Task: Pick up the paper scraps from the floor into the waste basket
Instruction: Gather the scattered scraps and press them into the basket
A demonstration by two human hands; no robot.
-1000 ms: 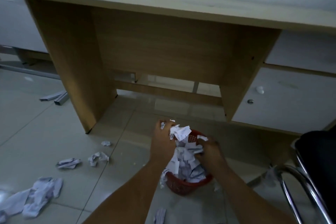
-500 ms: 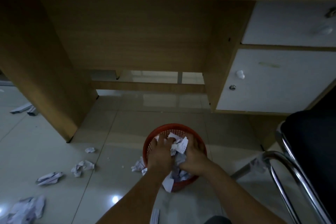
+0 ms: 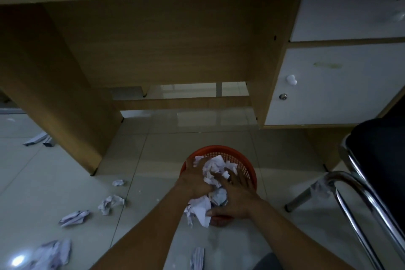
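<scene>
Fingers [image 3: 237, 174] of the right hand [image 3: 235, 195] lie spread and flat on a heap of crumpled paper [image 3: 213, 170], palm down, thumb hooked under a folded white sheet [image 3: 200, 208] that hangs over the near rim. The left hand [image 3: 194, 178] presses beside it, its fingers loosely curved over the same heap, gripping nothing firmly that can be seen. Both bare forearms reach in from the bottom edge and converge on the waste basket [image 3: 221, 151], a round orange plastic basket with a perforated lattice wall, standing on the floor [image 3: 153, 160] and filled above its rim with paper. The floor is glossy pale tile with thin grout lines. Five loose paper scraps lie on it: a small ball [image 3: 118, 182], a larger crumpled wad [image 3: 110, 203], a flattened folded piece [image 3: 74, 218], a big rumpled mass [image 3: 53, 255] at the lower left, and a strip [image 3: 197, 260] between the forearms. Beyond stands a wood-grain desk [image 3: 166, 35] with a white cabinet door [image 3: 333, 85] carrying one white knob. At right is a chair [image 3: 377, 160] with a dark seat and chromed tube frame.
</scene>
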